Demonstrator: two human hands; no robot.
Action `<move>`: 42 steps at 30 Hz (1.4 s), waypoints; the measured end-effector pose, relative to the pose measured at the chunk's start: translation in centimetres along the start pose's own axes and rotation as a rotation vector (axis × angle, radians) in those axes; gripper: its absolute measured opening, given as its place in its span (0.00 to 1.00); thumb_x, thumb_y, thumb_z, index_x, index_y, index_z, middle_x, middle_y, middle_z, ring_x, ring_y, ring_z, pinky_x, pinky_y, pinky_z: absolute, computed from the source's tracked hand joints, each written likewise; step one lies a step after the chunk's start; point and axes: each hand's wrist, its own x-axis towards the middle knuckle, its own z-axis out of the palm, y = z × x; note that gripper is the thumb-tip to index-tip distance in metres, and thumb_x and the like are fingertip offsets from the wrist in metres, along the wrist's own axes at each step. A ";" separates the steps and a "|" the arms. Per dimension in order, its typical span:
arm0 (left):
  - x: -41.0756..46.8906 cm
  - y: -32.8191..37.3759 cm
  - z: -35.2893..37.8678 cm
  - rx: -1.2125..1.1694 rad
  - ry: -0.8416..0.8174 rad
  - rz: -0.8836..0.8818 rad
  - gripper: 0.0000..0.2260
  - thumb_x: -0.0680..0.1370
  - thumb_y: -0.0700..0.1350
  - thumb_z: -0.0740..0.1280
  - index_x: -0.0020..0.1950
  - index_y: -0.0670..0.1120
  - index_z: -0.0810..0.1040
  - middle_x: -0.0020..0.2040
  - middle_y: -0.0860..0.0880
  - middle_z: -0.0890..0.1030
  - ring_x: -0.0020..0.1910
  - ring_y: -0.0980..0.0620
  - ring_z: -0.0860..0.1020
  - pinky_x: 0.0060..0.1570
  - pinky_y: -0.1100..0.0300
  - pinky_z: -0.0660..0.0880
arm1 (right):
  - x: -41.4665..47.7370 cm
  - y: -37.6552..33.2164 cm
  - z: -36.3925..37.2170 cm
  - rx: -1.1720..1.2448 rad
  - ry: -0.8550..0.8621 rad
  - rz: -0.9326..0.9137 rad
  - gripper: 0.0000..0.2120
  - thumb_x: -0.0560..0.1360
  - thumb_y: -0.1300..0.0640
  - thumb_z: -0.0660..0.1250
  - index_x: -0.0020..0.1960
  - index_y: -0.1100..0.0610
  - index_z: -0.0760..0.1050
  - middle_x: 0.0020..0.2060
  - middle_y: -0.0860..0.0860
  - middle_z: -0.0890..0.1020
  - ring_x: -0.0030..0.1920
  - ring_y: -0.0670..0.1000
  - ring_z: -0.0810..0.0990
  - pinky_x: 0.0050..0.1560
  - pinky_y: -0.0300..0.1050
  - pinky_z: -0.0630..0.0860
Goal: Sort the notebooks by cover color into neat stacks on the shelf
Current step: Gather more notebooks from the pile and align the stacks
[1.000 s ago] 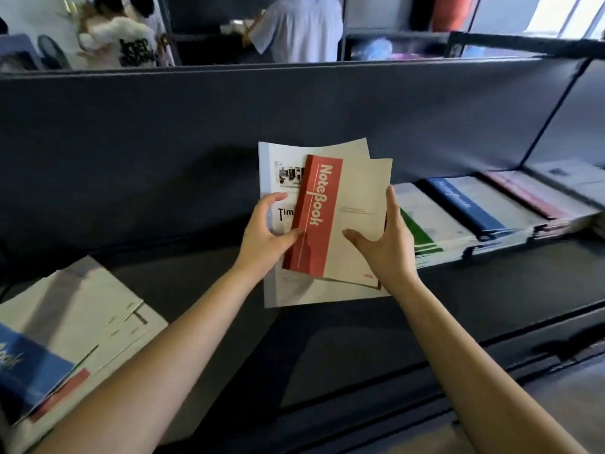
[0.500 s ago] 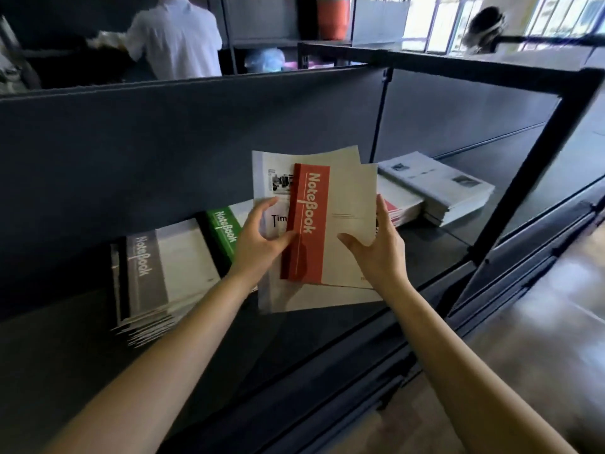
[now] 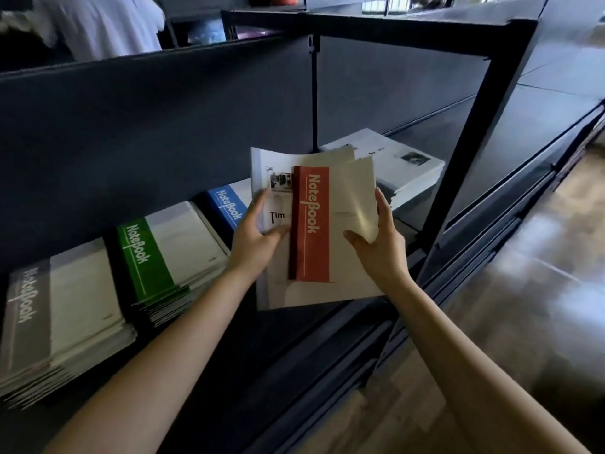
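While left hand (image 3: pixel 258 239) and right hand (image 3: pixel 376 252) grip the fanned notebooks (image 3: pixel 276 298), the top red-banded notebook (image 3: pixel 312 224) probably needs separating and shelving.

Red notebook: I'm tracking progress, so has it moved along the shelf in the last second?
Yes. The red notebook has travelled right along the shelf: past the green stack and blue stack, toward the white stack.
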 end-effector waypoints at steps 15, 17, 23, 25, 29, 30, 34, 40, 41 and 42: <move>7.7 -4.3 -7.3 -0.081 0.085 -0.080 0.33 0.75 0.40 0.71 0.77 0.51 0.60 0.77 0.57 0.59 0.75 0.58 0.57 0.73 0.62 0.56 | 9.5 -2.8 5.5 -0.143 -0.092 -0.085 0.40 0.74 0.60 0.71 0.77 0.51 0.52 0.67 0.55 0.72 0.64 0.57 0.72 0.54 0.45 0.69; 7.7 -5.3 -7.5 -0.059 0.095 -0.118 0.33 0.75 0.38 0.71 0.77 0.51 0.60 0.77 0.55 0.59 0.75 0.57 0.59 0.74 0.57 0.58 | 10.2 -2.2 6.4 -0.165 -0.098 -0.076 0.40 0.73 0.60 0.71 0.77 0.50 0.53 0.66 0.55 0.73 0.62 0.56 0.73 0.54 0.47 0.70; 7.5 -6.3 -6.9 -0.019 0.129 -0.142 0.33 0.76 0.36 0.69 0.77 0.49 0.61 0.75 0.56 0.61 0.69 0.66 0.58 0.70 0.68 0.55 | 14.7 -1.4 5.9 -0.399 -0.072 -0.093 0.38 0.74 0.58 0.70 0.77 0.47 0.52 0.61 0.58 0.77 0.58 0.61 0.76 0.52 0.54 0.74; 7.6 -6.6 -6.8 0.009 0.144 -0.150 0.33 0.75 0.35 0.70 0.76 0.49 0.61 0.74 0.57 0.62 0.70 0.65 0.59 0.71 0.67 0.55 | 17.0 -1.2 5.3 -0.524 -0.125 -0.131 0.39 0.74 0.59 0.69 0.77 0.45 0.51 0.58 0.59 0.79 0.54 0.62 0.78 0.49 0.56 0.76; 7.6 -6.2 -6.7 0.066 0.156 -0.168 0.32 0.75 0.36 0.71 0.76 0.48 0.62 0.70 0.62 0.61 0.70 0.66 0.58 0.67 0.73 0.53 | 20.0 -0.4 4.6 -0.664 -0.193 -0.132 0.37 0.74 0.63 0.68 0.75 0.47 0.54 0.57 0.58 0.79 0.52 0.61 0.77 0.42 0.49 0.72; 7.5 -6.1 -6.6 0.067 0.161 -0.175 0.32 0.75 0.36 0.70 0.76 0.49 0.62 0.70 0.62 0.61 0.70 0.66 0.58 0.65 0.74 0.53 | 20.5 0.0 4.5 -0.666 -0.190 -0.127 0.36 0.73 0.64 0.67 0.75 0.47 0.54 0.57 0.58 0.78 0.53 0.61 0.77 0.41 0.49 0.71; 6.8 -5.4 -5.9 0.052 0.243 -0.213 0.31 0.75 0.36 0.70 0.75 0.49 0.64 0.70 0.61 0.62 0.64 0.74 0.61 0.54 0.85 0.58 | 22.0 1.2 4.4 -0.626 -0.255 -0.143 0.37 0.74 0.63 0.68 0.76 0.48 0.54 0.59 0.58 0.77 0.57 0.61 0.76 0.43 0.47 0.69; 5.5 -4.4 -5.2 0.055 0.366 -0.236 0.30 0.75 0.37 0.71 0.75 0.49 0.64 0.71 0.61 0.63 0.65 0.71 0.60 0.49 0.87 0.59 | 23.3 1.0 4.7 -0.654 -0.427 -0.224 0.35 0.73 0.50 0.72 0.75 0.49 0.60 0.68 0.54 0.73 0.65 0.59 0.71 0.57 0.50 0.72; 5.3 -4.3 -5.0 0.063 0.379 -0.239 0.31 0.75 0.37 0.71 0.75 0.49 0.64 0.71 0.62 0.63 0.67 0.69 0.60 0.49 0.87 0.59 | 23.5 1.2 4.8 -0.650 -0.430 -0.226 0.34 0.73 0.49 0.72 0.74 0.50 0.63 0.68 0.54 0.73 0.66 0.59 0.71 0.59 0.50 0.71; 5.1 -4.1 -4.8 0.074 0.392 -0.241 0.31 0.75 0.37 0.71 0.75 0.49 0.64 0.71 0.61 0.63 0.67 0.68 0.60 0.50 0.87 0.59 | 23.6 1.3 4.8 -0.637 -0.427 -0.228 0.32 0.72 0.49 0.72 0.73 0.51 0.65 0.67 0.55 0.73 0.66 0.59 0.71 0.60 0.50 0.70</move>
